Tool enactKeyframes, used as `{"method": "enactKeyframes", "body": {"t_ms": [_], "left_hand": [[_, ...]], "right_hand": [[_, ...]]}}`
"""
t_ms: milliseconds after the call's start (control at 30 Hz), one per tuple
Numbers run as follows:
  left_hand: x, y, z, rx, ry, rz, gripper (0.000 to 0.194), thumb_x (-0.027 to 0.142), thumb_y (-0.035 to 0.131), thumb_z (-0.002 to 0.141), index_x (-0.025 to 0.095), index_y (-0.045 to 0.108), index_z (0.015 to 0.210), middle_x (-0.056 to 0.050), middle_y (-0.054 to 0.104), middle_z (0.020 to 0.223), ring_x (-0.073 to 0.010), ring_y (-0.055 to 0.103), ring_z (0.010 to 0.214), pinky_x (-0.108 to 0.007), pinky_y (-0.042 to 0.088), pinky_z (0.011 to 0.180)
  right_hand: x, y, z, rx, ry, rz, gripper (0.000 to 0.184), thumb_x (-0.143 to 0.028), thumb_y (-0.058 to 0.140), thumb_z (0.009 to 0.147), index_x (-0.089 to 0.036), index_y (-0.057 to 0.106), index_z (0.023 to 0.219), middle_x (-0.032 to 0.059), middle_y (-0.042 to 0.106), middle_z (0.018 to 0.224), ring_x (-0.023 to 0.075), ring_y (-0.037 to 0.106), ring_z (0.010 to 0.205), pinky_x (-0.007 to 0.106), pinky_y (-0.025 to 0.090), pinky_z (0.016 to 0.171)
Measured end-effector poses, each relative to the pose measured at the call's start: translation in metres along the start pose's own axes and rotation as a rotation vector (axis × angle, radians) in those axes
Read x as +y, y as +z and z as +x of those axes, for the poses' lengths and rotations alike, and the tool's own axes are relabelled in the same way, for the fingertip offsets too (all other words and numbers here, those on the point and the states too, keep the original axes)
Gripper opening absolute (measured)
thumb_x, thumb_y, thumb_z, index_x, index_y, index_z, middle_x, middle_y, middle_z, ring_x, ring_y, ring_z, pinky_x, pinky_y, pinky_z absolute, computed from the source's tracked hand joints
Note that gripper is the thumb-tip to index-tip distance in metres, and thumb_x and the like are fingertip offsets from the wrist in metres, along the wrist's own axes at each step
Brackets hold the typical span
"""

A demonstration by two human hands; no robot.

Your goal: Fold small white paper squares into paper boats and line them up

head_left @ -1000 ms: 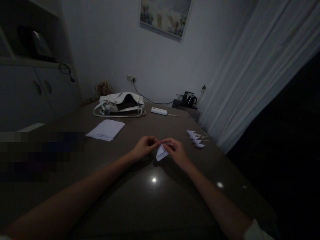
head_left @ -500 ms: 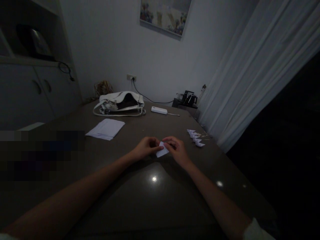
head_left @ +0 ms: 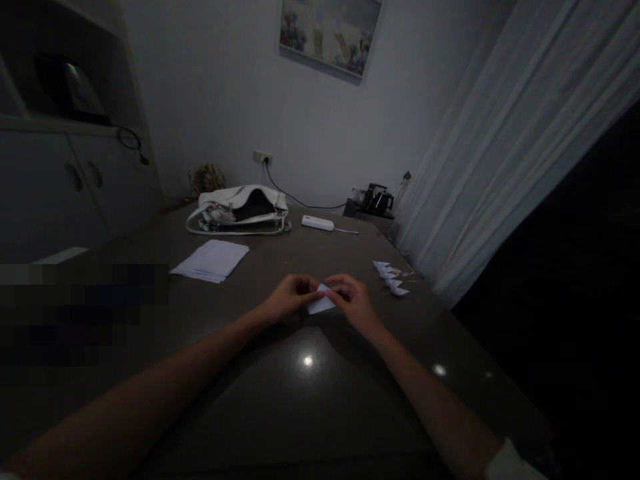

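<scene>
A small folded piece of white paper [head_left: 321, 306] is held between my two hands, just above the dark table. My left hand [head_left: 293, 298] pinches its upper left side, thumb laid across the front. From the other side my right hand [head_left: 351, 301] grips it, with the thumb meeting the left thumb near the top corner. The fingertips behind the paper are hidden. To the right, several small folded paper boats [head_left: 390, 278] stand in a row. On the left lies a stack of white paper sheets [head_left: 213, 260].
A white handbag [head_left: 243, 208] lies at the back of the table [head_left: 280, 413], with a white power bank [head_left: 318, 223] and its short cable right of it. Beyond the far edge stands a black kettle [head_left: 383, 201]. A pale curtain [head_left: 480, 147] hangs along the right side.
The folded paper has tilted and shifted slightly left between my fingers. My right thumb has moved a little toward the left one. Both hands keep their grip.
</scene>
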State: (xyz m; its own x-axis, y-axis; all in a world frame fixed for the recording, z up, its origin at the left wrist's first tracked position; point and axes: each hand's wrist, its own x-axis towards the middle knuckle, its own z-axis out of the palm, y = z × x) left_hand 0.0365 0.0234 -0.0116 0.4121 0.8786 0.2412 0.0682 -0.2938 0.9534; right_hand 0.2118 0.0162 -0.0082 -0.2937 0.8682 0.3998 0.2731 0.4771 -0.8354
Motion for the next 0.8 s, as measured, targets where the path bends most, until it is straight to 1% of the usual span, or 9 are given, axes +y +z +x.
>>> {"method": "enactKeyframes", "body": {"t_ms": [167, 333, 500, 600, 700, 800], "left_hand": [[-0.0011, -0.0003, 0.0002, 0.012, -0.011, 0.008, 0.035, 0.042, 0.065, 0.067, 0.009, 0.060, 0.077, -0.001, 0.057, 0.063, -0.0109, 0.051, 0.056, -0.020, 0.038, 0.050], [-0.0031, -0.0016, 0.0007, -0.004, 0.024, 0.031, 0.034, 0.042, 0.060, 0.072, 0.009, 0.061, 0.077, -0.002, 0.057, 0.063, -0.0110, 0.051, 0.057, -0.021, 0.038, 0.052], [-0.0006, -0.0007, -0.0004, -0.001, 0.081, 0.024, 0.030, 0.040, 0.060, 0.073, 0.010, 0.059, 0.071, 0.000, 0.053, 0.060, -0.0096, 0.048, 0.055, -0.020, 0.036, 0.051], [0.0017, 0.0003, -0.0010, -0.007, 0.062, -0.014, 0.030, 0.039, 0.059, 0.073, 0.010, 0.058, 0.071, 0.001, 0.053, 0.060, -0.0096, 0.047, 0.055, -0.020, 0.036, 0.051], [0.0025, 0.0005, -0.0008, 0.009, 0.014, -0.044, 0.031, 0.041, 0.058, 0.073, 0.010, 0.058, 0.074, 0.001, 0.053, 0.060, -0.0097, 0.047, 0.054, -0.020, 0.035, 0.050], [0.0014, -0.0007, 0.0002, 0.016, 0.006, -0.051, 0.031, 0.040, 0.058, 0.072, 0.010, 0.056, 0.074, 0.002, 0.051, 0.060, -0.0097, 0.046, 0.054, -0.020, 0.035, 0.050]], "right_hand": [[0.0007, 0.0006, -0.0008, -0.006, 0.017, 0.021, 0.027, -0.035, 0.060, 0.074, -0.018, 0.055, 0.095, 0.0016, 0.063, 0.067, 0.0129, 0.056, 0.058, 0.023, 0.040, 0.052], [0.0003, 0.0026, -0.0019, -0.017, 0.021, 0.031, 0.026, -0.032, 0.061, 0.073, -0.018, 0.055, 0.094, -0.0003, 0.060, 0.064, 0.0111, 0.052, 0.054, 0.021, 0.037, 0.051], [-0.0013, 0.0047, -0.0030, -0.086, 0.043, 0.076, 0.031, -0.027, 0.063, 0.071, -0.018, 0.053, 0.099, -0.0034, 0.055, 0.062, 0.0096, 0.051, 0.054, 0.020, 0.036, 0.051], [-0.0029, 0.0038, -0.0029, -0.121, 0.064, 0.100, 0.034, -0.026, 0.062, 0.071, -0.018, 0.051, 0.102, -0.0043, 0.055, 0.061, 0.0089, 0.049, 0.052, 0.019, 0.035, 0.050], [-0.0030, 0.0024, -0.0024, -0.113, 0.068, 0.106, 0.037, -0.025, 0.062, 0.070, -0.018, 0.050, 0.105, -0.0032, 0.057, 0.065, 0.0095, 0.051, 0.055, 0.020, 0.037, 0.052], [-0.0034, 0.0020, -0.0024, -0.119, 0.073, 0.105, 0.040, -0.023, 0.063, 0.069, -0.018, 0.050, 0.106, -0.0030, 0.058, 0.066, 0.0102, 0.053, 0.058, 0.021, 0.040, 0.055]]}}
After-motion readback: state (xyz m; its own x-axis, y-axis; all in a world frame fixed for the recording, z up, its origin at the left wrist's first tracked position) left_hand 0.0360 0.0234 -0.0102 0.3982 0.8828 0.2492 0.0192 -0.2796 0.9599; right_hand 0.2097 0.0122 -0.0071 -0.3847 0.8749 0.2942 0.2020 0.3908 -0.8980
